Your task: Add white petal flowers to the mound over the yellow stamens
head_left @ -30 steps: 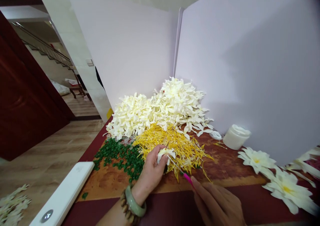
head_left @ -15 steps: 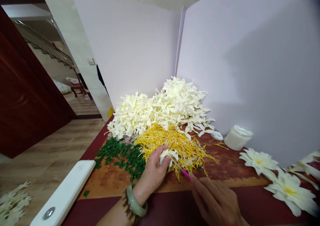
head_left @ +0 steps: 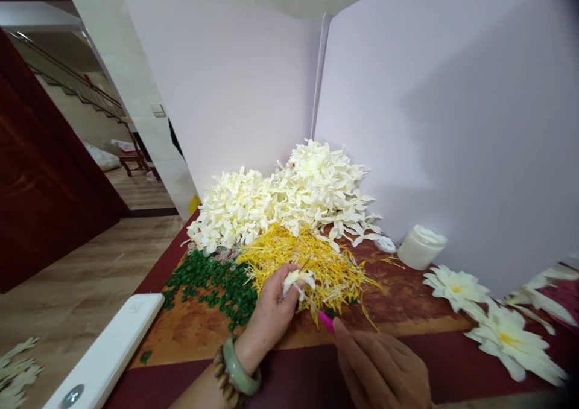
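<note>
Head camera, above and behind left hand and right hand, facing forward and down; close on table, white boards beyond hands.

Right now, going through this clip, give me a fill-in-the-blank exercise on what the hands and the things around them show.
The right hand holds a tool with a ____ handle.
The left hand pinches a white petal and wears a pale green bangle and a ____ bracelet.
The small beads beside the yellow strands are ____.
The jar stands to the ____ of the yellow strands.

Missing words: pink; beaded; green; right.
</note>
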`<state>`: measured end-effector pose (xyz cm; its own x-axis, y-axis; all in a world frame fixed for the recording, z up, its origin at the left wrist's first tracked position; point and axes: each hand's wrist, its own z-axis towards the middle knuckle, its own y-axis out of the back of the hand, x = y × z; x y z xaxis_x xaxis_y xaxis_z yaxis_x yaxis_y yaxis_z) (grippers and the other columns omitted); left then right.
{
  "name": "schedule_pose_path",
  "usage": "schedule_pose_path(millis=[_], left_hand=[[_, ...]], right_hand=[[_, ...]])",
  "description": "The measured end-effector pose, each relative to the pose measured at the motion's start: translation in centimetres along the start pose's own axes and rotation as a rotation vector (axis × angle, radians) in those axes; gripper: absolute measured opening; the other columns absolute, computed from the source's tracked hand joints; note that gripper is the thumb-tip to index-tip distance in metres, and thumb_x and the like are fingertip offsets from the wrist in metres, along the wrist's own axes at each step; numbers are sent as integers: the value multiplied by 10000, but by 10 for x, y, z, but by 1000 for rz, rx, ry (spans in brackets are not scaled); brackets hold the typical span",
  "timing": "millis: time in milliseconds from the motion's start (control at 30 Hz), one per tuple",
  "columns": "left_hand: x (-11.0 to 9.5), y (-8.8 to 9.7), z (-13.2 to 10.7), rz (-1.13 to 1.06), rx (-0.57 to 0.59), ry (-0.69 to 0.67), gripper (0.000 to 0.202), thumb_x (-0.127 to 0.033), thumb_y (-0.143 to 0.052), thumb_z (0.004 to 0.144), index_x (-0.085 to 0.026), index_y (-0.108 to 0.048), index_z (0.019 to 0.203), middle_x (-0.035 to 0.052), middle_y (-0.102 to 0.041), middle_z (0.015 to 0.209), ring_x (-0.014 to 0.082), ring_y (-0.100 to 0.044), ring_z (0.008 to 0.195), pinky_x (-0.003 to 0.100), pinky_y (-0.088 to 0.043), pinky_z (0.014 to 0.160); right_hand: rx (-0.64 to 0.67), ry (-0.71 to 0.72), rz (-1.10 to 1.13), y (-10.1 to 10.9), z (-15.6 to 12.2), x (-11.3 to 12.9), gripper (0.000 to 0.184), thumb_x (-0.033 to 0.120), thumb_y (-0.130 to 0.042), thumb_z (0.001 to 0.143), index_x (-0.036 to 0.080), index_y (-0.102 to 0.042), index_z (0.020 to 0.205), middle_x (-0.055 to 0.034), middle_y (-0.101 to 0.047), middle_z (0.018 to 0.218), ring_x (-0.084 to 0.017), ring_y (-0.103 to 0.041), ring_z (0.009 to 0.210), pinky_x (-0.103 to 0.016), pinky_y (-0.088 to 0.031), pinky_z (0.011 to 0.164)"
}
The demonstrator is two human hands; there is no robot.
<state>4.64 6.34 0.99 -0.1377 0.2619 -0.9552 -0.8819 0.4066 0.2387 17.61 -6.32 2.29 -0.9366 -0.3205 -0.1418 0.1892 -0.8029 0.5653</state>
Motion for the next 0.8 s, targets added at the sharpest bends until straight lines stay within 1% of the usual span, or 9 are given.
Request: schedule_pose_path(millis=[67,133,233,267,333,400,467,633,800], left_hand=[[-2,1,1,13,-29,-2,324,-392,-526,723,-151,-586,931,40,-602,763,156,-517,676,259,-418,644],[-4,3,2,26,-99,15,367,-426,-546,694,-142,-588,923,53,-606,798,172,-528,710,268,-420,656],[-6,6,6,16,-144,67,424,-481,-585,633,-137,-589,882,31,-591,712,176,-524,665,254,-415,588],[-7,7,7,0,-135,65,422,-488,-591,624,-140,-586,862,17,-579,678,166,-516,633,243,-408,564],[-9,7,9,-33,-91,51,398,-487,-595,626,-147,-577,832,-4,-561,641,145,-498,592,223,-396,536],[-10,8,10,-52,-61,44,375,-483,-593,633,-153,-568,808,-15,-546,619,132,-484,569,211,-388,520],[-10,9,10,-57,-49,53,368,-485,-590,639,-155,-563,802,-21,-536,604,126,-477,557,206,-384,509],[-8,12,12,-53,-79,70,400,-480,-607,619,-142,-580,831,3,-572,634,146,-503,584,215,-393,515],[-4,14,14,-69,-67,71,389,-456,-626,608,-130,-580,815,5,-582,641,148,-507,597,227,-413,550]], right_hand=[[-2,27,-13,8,-2,-1,236,117,-534,770,90,-590,998,-21,-640,598,-103,-577,518,-225,-453,542],[-43,-31,-64,13,-7,-12,220,123,-553,761,109,-597,976,-19,-642,600,-101,-577,522,-218,-450,553],[-123,-306,-301,16,-17,-47,204,148,-517,786,146,-609,968,-17,-633,625,-99,-569,518,-205,-413,523],[-76,-412,-423,15,-20,-62,206,180,-481,809,145,-621,956,-13,-615,605,-97,-552,484,-206,-383,480],[149,-616,-591,11,-23,-91,244,209,-415,841,150,-626,948,-27,-618,671,-110,-572,525,-209,-365,472],[461,-789,-663,3,-23,-115,249,201,-381,856,157,-617,923,-52,-622,766,-127,-589,573,-215,-347,465],[585,-840,-661,-6,-20,-131,221,149,-400,837,138,-620,850,-77,-620,773,-143,-600,580,-220,-340,466],[702,-856,-606,-23,-15,-143,235,32,-409,791,118,-623,747,-96,-609,720,-169,-618,606,-240,-377,517],[695,-839,-578,-27,-13,-145,257,231,-379,872,110,-603,841,-119,-574,844,-200,-605,660,-278,-390,531]])
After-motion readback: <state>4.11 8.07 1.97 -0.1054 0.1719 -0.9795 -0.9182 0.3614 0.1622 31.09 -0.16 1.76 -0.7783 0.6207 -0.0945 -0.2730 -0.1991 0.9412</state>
